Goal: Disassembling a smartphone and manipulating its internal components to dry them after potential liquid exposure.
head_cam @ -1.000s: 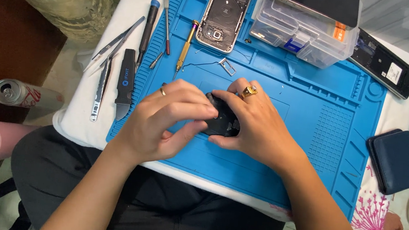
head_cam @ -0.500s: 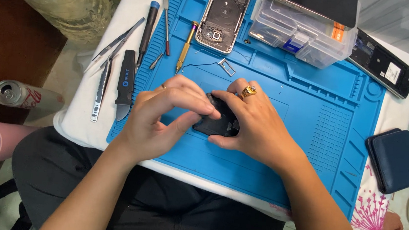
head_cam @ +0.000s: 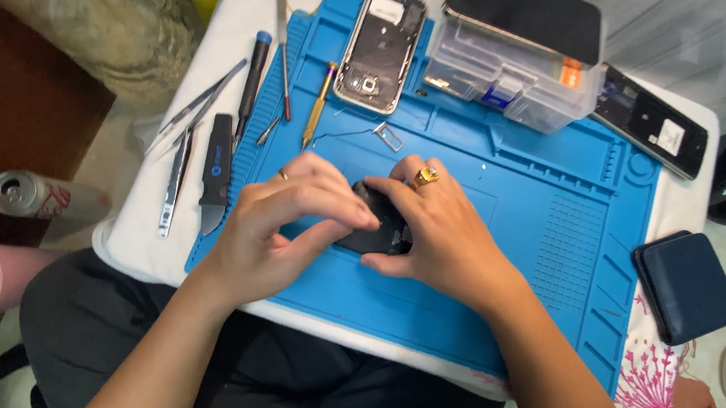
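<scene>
Both hands, left (head_cam: 276,227) and right (head_cam: 440,234), grasped a black phone (head_cam: 378,228) on the blue mat (head_cam: 555,231).

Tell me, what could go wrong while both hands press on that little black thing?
The left hand and right hand cover most of the small black device, so a hard squeeze might crack it. The tiny metal tray and thin wire lie loose on the blue mat just beyond the fingers; a slip could flick them away.
</scene>
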